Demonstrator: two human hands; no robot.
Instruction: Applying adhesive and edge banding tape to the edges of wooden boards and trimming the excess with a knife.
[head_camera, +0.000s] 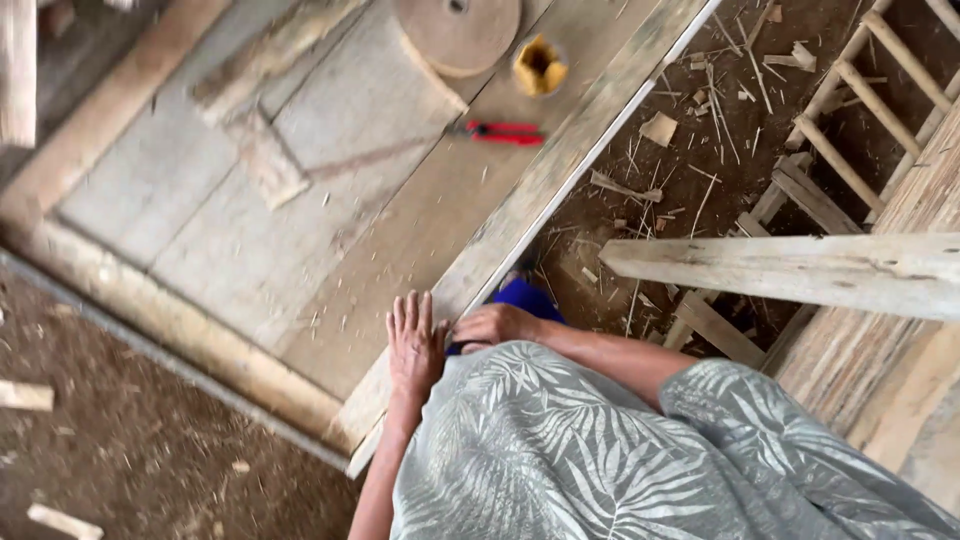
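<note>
round wooden disc (458, 30): cut off at top edge | right hand (492, 325): fingertips hidden behind desk (300, 230) edge | ladder (860, 100): cropped

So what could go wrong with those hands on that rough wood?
Splinters, maybe: the left hand lies flat and bare on the rough frame, and the right hand rests at its edge. The red cutter lies loose on the panel, so a bump might slide it. The ground is strewn with wood scraps, and a plank juts out close by, so stepping back could mean a trip or a knock.
</note>
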